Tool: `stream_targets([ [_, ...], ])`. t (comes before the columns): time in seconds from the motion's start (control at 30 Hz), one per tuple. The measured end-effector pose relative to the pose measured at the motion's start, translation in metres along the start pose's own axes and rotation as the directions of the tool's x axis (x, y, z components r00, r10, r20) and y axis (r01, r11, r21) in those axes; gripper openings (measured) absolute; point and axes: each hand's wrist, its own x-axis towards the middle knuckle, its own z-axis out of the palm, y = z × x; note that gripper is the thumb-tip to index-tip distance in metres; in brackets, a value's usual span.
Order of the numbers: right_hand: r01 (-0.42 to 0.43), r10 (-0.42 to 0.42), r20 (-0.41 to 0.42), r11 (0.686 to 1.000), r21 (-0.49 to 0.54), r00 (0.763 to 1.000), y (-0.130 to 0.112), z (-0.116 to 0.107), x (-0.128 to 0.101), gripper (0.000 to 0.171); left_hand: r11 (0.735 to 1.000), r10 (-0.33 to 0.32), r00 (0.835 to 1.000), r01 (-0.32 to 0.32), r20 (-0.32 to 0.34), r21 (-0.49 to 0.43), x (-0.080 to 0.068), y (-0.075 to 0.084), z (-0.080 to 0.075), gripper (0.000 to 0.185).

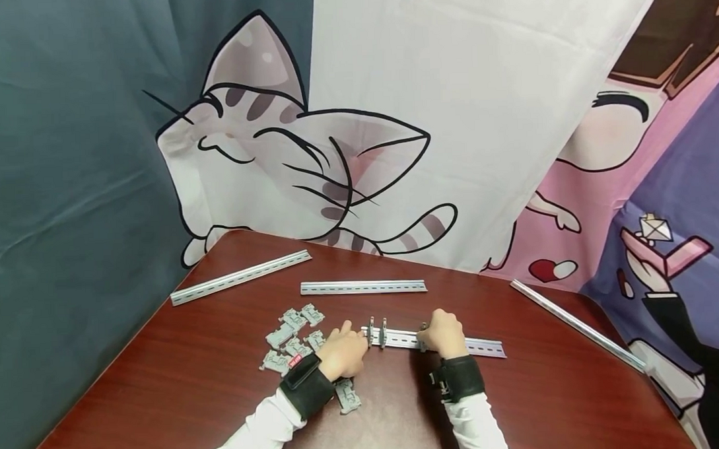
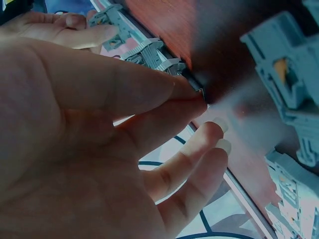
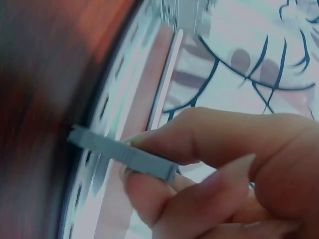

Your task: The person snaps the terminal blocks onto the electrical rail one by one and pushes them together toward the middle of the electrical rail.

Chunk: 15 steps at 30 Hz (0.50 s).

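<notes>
A slotted metal DIN rail (image 1: 485, 347) lies in front of both hands. My left hand (image 1: 343, 352) pinches its left end between thumb and index finger, with the other fingers spread in the left wrist view. Two grey terminal blocks (image 1: 384, 333) stand upright on the rail near that end. Farther right, my right hand (image 1: 446, 334) pinches another grey terminal block (image 3: 122, 153) between thumb and fingers. This block sits across the rail in the right wrist view; whether it is clipped on, I cannot tell.
Several loose terminal blocks (image 1: 280, 335) lie left of and around my left hand, one block (image 1: 347, 395) beside its wrist. Three more rails rest farther out: a left rail (image 1: 239, 277), a middle rail (image 1: 363, 288) and a right rail (image 1: 577, 324). Printed cloth (image 1: 480, 114) hangs behind the table.
</notes>
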Motion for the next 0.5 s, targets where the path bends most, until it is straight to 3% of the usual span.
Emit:
stream_targets([
  [0.2, -0.034, 0.035, 0.013, 0.999, -0.014, 0.999, 0.01, -0.011, 0.002, 0.032, 1.0, 0.008, 0.999, -0.008, -0.044, -0.01, -0.001, 0.001, -0.001, 0.011],
  [0.33, -0.048, 0.048, -0.054, 0.999, -0.005, 0.997, 0.001, -0.011, -0.001, 0.033, 1.0, 0.019, 0.997, -0.02, -0.071, -0.01, -0.002, 0.003, 0.0, 0.01],
  [0.5, 0.131, -0.124, -0.087, 0.988, 0.086, 0.988, -0.029, 0.009, -0.007, 0.035, 1.0, 0.021, 0.997, -0.022, -0.071, -0.01, -0.002, 0.004, 0.001, 0.008],
])
